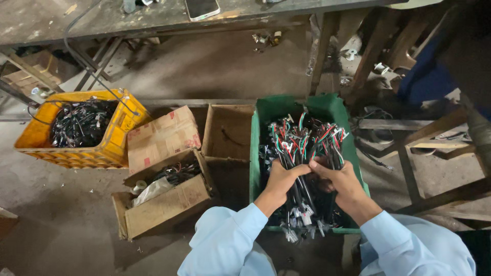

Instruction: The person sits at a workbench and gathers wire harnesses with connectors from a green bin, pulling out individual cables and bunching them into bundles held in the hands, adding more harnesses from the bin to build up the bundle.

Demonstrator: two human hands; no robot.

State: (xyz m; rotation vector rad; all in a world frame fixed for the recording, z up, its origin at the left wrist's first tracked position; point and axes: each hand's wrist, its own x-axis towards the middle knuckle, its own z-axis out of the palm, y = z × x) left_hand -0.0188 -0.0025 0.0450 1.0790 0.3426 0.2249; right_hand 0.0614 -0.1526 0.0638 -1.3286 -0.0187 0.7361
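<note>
- Where the two light blue sleeves [230, 240] come in from the bottom edge, both hands meet over the green crate [266, 110], probably so that loose ends drop back among the rest
- The left hand [283, 179] has its fingers curled shut around a bundle of wire harnesses [304, 197], black cables with pale plastic connectors hanging below the grip
- The right hand [341, 180] is closed on the same bundle just beside the left, fingertips touching it from the other side; the two-handed clasp looks meant to keep the strands gathered
- The bundle is held just above the crate's heap of red, green, white and black wires [307, 138]
- To the left stands an open cardboard box [169, 202] with a few dark wires and a white bag inside, its flap [161, 135] folded up
- Between that box and the crate sits another brown box [227, 130]
- Farther left, a yellow crate [115, 135] holds a tangle of black cables
- Beyond, a worn workbench [102, 18] carries a phone [202, 7], its legs and wooden frames [409, 133] crowding the floor at right
</note>
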